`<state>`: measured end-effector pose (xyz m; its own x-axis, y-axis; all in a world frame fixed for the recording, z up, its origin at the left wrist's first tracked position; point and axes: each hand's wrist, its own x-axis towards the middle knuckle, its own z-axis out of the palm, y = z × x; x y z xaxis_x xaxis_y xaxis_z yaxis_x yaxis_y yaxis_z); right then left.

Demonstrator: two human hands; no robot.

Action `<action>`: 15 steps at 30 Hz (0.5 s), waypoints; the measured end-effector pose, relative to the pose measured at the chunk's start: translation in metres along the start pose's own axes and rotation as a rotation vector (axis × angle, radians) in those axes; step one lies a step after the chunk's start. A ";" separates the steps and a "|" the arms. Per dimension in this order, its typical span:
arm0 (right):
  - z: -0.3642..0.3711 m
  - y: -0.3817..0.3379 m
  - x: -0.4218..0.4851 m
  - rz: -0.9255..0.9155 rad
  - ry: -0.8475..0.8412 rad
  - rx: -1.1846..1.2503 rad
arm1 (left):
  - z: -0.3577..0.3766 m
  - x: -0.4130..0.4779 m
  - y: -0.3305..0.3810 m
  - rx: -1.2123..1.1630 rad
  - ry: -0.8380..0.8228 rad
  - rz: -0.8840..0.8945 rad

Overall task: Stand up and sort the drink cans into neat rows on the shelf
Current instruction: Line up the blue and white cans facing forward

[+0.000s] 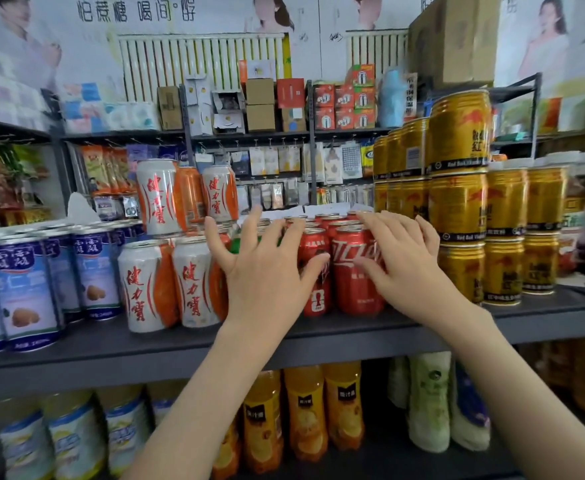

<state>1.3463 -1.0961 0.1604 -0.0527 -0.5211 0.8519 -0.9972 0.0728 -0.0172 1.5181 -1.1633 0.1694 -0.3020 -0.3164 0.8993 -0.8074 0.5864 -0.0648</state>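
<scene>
Red cola cans (355,271) stand in rows at the middle of the grey shelf (318,337). My left hand (260,268) lies flat with fingers spread against the front of the left cans, covering a green can (237,245) behind it. My right hand (402,254) rests with fingers apart on the right front cola can. Neither hand grips anything. White-and-orange cans (177,282) stand left of the colas, with more stacked on top (156,195). Gold cans (457,206) are stacked in tiers to the right. Blue-and-white cans (24,289) fill the far left.
Orange juice bottles (305,410) and pale bottles (73,441) stand on the lower shelf. Behind the cans are hanging packets (277,161) and a higher shelf with boxes (260,105). A cardboard box (453,39) sits on a rack at the upper right.
</scene>
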 end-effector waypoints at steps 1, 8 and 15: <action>-0.003 0.004 0.001 0.007 -0.027 -0.009 | 0.001 0.004 0.004 -0.010 -0.014 0.006; -0.006 0.007 0.008 -0.010 -0.066 -0.030 | 0.015 0.014 0.010 -0.002 -0.154 0.033; -0.004 0.005 0.008 -0.031 -0.043 -0.011 | 0.016 0.022 0.001 -0.077 -0.193 0.085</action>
<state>1.3407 -1.0964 0.1693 -0.0239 -0.5597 0.8284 -0.9977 0.0654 0.0154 1.5024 -1.1818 0.1825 -0.4647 -0.3957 0.7921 -0.7358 0.6703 -0.0968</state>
